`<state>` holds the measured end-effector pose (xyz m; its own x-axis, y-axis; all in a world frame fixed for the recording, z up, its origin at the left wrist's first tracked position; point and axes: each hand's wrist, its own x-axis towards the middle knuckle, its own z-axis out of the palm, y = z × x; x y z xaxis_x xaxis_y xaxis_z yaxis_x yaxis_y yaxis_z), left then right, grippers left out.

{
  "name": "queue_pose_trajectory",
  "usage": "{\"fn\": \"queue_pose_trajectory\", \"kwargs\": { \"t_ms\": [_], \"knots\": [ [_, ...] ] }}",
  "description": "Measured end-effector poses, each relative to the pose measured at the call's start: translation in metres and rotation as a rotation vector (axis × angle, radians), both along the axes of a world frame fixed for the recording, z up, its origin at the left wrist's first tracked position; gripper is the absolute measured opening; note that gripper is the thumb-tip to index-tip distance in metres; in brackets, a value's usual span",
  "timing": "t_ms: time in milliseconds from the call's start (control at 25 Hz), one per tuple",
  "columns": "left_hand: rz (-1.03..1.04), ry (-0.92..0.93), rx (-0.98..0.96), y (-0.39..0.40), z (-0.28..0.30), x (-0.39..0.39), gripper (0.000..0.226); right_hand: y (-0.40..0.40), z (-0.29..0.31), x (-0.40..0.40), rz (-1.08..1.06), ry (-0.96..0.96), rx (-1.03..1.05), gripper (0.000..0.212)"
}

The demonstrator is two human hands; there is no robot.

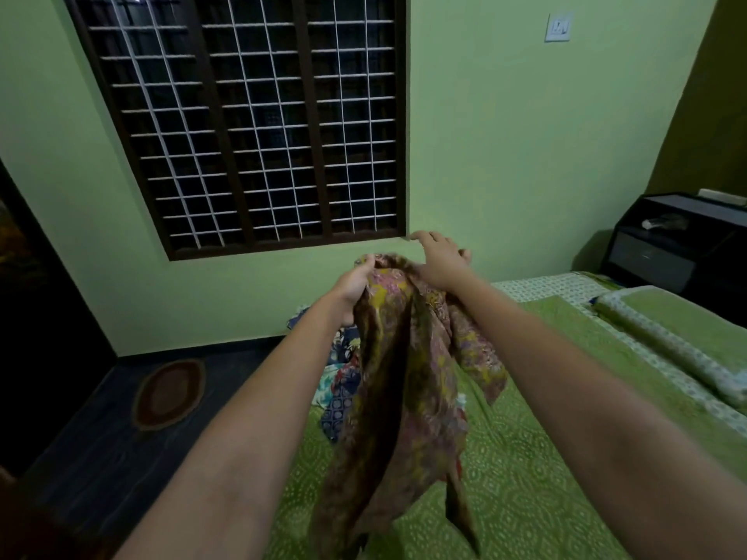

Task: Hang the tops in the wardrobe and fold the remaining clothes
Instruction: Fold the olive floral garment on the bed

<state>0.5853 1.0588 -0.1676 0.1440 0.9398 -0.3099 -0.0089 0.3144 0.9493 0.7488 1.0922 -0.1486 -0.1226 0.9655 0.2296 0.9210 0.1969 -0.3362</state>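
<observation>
Fabric hangs from both hands above the bed [525,458] — a patterned garment [404,398] in pink, yellow and brown, bunched at the top and trailing down toward the green bedspread. The left hand [355,286] grips the bunched upper edge, fingers curled round the cloth, so the garment falls just below and to the right of that grip. The right hand [438,258] sits at the garment's top on the other side, fingers spread and relaxed over the cloth; whether the thumb pinches underneath cannot be told. Behind the garment, on the bed's near-window edge, lies a heap of other clothes [341,377] — blue and multicoloured prints. A rolled bolster [667,349] rests on the bed's far right side.
</observation>
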Motion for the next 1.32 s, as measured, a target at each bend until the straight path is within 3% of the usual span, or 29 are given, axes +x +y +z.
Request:
{"fn": "queue_pose_trajectory", "kwargs": {
  "t_ms": [80,120,200,280,360,480,640,800,960,1120,1240,1320],
  "knots": [
    [0.111,-0.134,0.021,0.001,0.005,0.002,0.072,0.005,-0.053,0.018,-0.152,0.255,-0.107,0.040],
    [0.145,-0.182,0.035,0.000,0.009,0.005,0.071,0.006,-0.085,0.029,-0.212,0.389,-0.259,0.035],
    [0.167,-0.246,0.057,-0.003,0.017,0.009,0.070,0.006,-0.146,0.037,-0.227,0.710,-0.702,0.054],
    [0.171,-0.279,0.047,-0.007,0.021,0.010,0.070,-0.009,-0.159,0.027,-0.221,0.929,-0.986,0.067],
    [0.195,-0.319,0.055,-0.012,0.027,0.003,0.069,-0.015,-0.162,0.014,-0.101,1.028,-1.136,0.062],
    [0.263,-0.362,0.077,-0.007,0.025,-0.020,0.070,-0.031,-0.156,-0.002,0.086,0.969,-1.275,0.079],
    [0.318,-0.417,0.110,-0.001,0.014,-0.050,0.073,-0.027,-0.156,-0.016,0.193,1.486,-1.208,0.076],
    [0.358,-0.373,0.135,-0.006,-0.004,-0.087,0.078,-0.006,-0.137,-0.012,0.163,1.713,-0.950,0.043],
    [0.566,-0.275,0.018,-0.015,-0.054,-0.156,0.036,0.029,-0.108,0.014,0.071,1.514,-0.809,0.034],
    [0.688,-0.029,-0.336,-0.031,-0.102,-0.189,0.034,0.048,-0.103,0.026,-0.049,1.295,-0.810,0.035],
    [0.790,-0.142,-0.214,-0.025,-0.096,-0.201,0.033,0.054,-0.076,0.036,-0.084,1.188,-0.763,0.023],
    [0.792,-0.160,-0.003,-0.014,-0.062,-0.208,0.037,0.063,-0.032,0.049,0.014,1.308,-0.634,0.013]
  ]
}}
